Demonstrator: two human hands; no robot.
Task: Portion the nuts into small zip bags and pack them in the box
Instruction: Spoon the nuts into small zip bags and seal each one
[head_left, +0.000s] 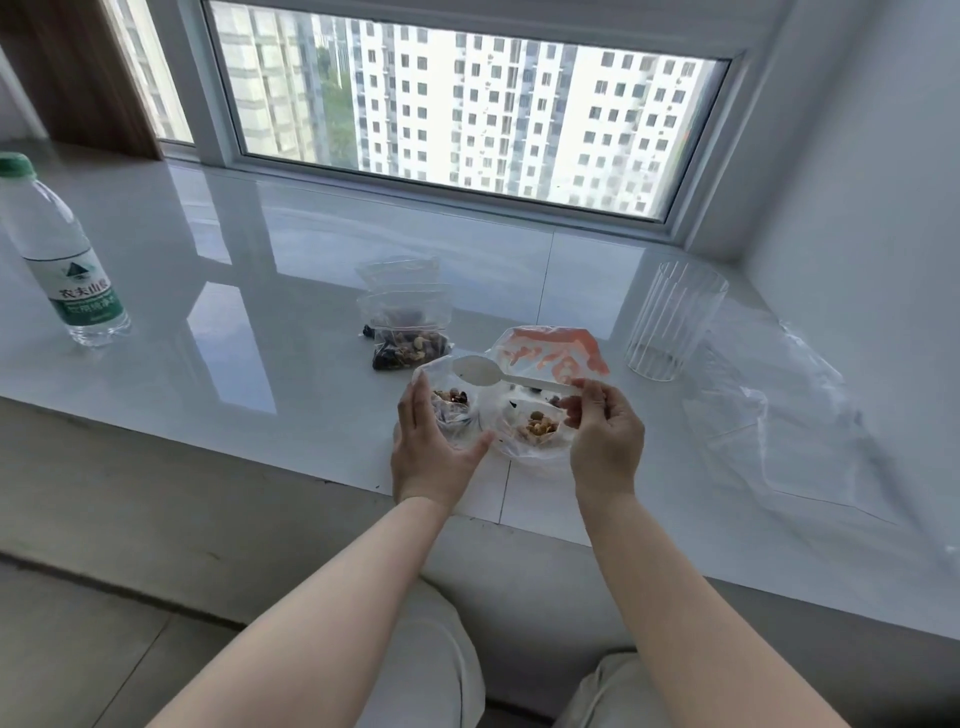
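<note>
Nuts (453, 399) sit in a small zip bag (451, 410) near the front edge of a white windowsill (208, 291), where a person's left hand (428, 451) cups the bag from the side, fingers held together along its left wall and thumb reaching under its lower right corner. Just to the right, more nuts (540, 427) lie in a larger clear bag with orange print (550, 358), spread open on the sill and touching the small bag. The right hand (602, 434) pinches the handle of a white plastic spoon (501, 376) between thumb and curled fingers; the spoon's bowl hangs above the small bag's mouth and looks empty. Behind the small bag, toward the window, filled zip bags (408, 332) of mixed nuts lie stacked together. A ribbed clear cup (672, 319) stands upright toward the sill's right end, with a sheet of loose clear plastic (789, 415) just beside and in front of it. A water bottle (60, 254) with a green cap stands at the left end.
</note>
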